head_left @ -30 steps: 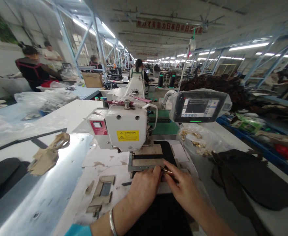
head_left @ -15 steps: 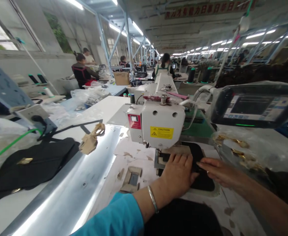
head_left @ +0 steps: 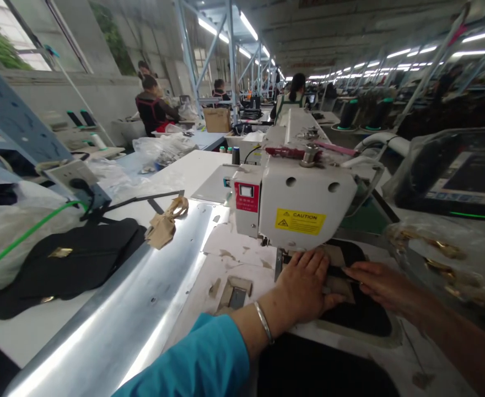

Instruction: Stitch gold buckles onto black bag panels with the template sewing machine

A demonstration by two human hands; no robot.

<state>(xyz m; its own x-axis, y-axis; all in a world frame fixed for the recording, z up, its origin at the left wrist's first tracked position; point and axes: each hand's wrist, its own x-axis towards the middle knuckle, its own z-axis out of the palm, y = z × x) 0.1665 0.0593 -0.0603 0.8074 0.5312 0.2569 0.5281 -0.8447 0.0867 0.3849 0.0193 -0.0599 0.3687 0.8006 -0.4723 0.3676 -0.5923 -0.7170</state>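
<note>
My left hand (head_left: 304, 286) lies flat with fingers stretched out on a tan and black piece (head_left: 341, 286) under the head of the white sewing machine (head_left: 304, 204). A silver bangle sits on that wrist, and the sleeve is turquoise. My right hand (head_left: 381, 284) reaches in from the right with fingers extended, pressing the same piece next to the left hand. The piece rests in a black recess (head_left: 362, 314) of the white table plate (head_left: 193, 270). What lies under the palms is hidden.
A black bag (head_left: 69, 262) with a gold clasp lies at the left, near crumpled tan paper (head_left: 163, 226). A plastic-covered control screen (head_left: 461, 176) and a bag of gold fittings (head_left: 441, 248) stand at the right. Other people work at benches behind.
The view has swung left and closer to the machine. Both hands slid forward from the near edge of the piece to right below the machine head and flattened out.
</note>
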